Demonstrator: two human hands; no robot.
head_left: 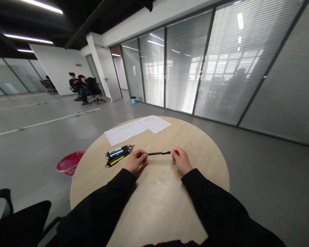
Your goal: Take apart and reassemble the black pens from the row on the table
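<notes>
left hand [135,161], right hand [181,160]: closed, pinching one black pen [158,153] | nearby: roughly five overlapping pens [119,155], count unclear

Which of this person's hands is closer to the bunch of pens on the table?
Left. The left hand sits just to the right of the bunch of pens, almost beside it. The right hand is farther away, on the other side of the black pen lying between the hands.
</notes>
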